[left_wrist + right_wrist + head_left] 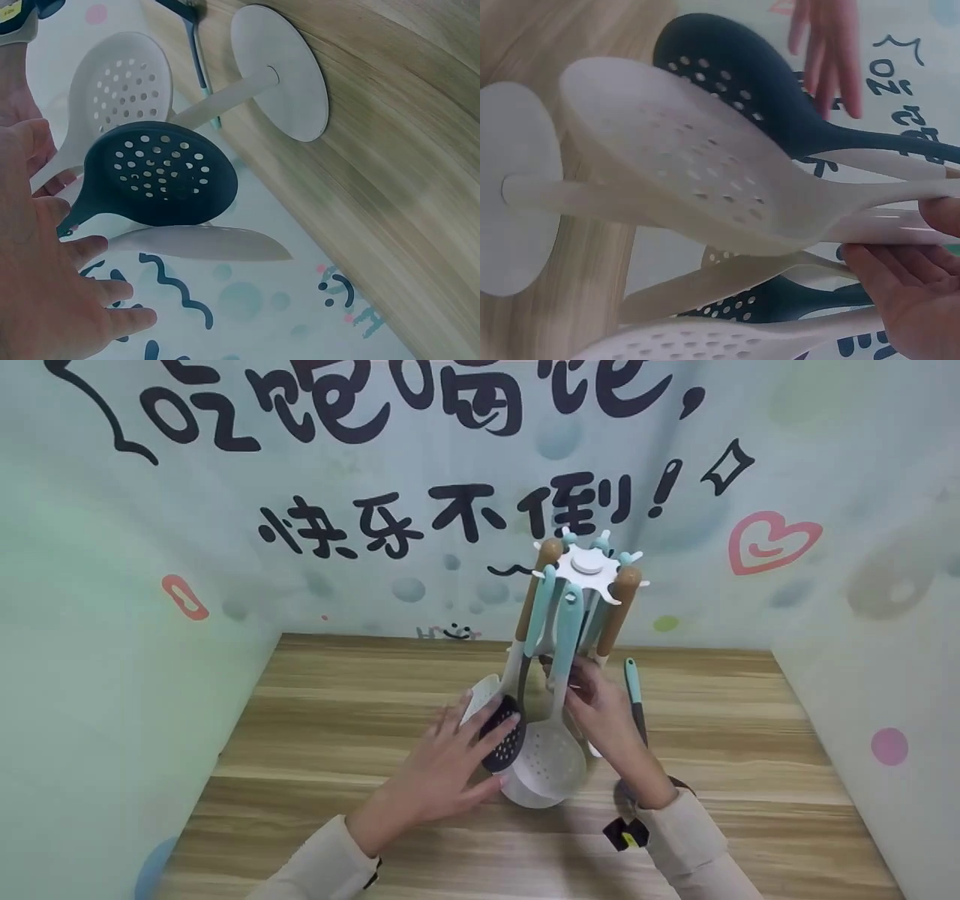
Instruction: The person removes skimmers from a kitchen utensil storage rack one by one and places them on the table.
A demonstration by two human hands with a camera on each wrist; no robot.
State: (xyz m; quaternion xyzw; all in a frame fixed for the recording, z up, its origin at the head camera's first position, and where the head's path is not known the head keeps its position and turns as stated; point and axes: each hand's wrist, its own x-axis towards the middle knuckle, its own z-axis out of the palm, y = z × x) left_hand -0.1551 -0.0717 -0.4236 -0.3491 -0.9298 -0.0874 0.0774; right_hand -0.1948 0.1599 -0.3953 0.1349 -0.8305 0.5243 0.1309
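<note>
A white utensil stand (pixel 589 568) with a hooked top holds several hanging utensils with turquoise or brown handles. Its pole (pixel 600 201) rises from a round base (pixel 300 105). My right hand (pixel 604 709) is behind the hanging utensils, its thumb and fingers around the pole in the right wrist view. My left hand (pixel 442 769) is spread beside a dark skimmer (pixel 161 176), fingers overlapping its bowl in the head view. A white skimmer (pixel 551 757) hangs at the front, and a white utensil (pixel 199 242) hangs beside the dark skimmer.
A dark utensil with a turquoise handle (pixel 634 682) lies on the wooden table (pixel 322 720), partly hidden behind my right forearm. A printed cloth backdrop (pixel 375 510) with large lettering stands behind the table, with pale walls to either side.
</note>
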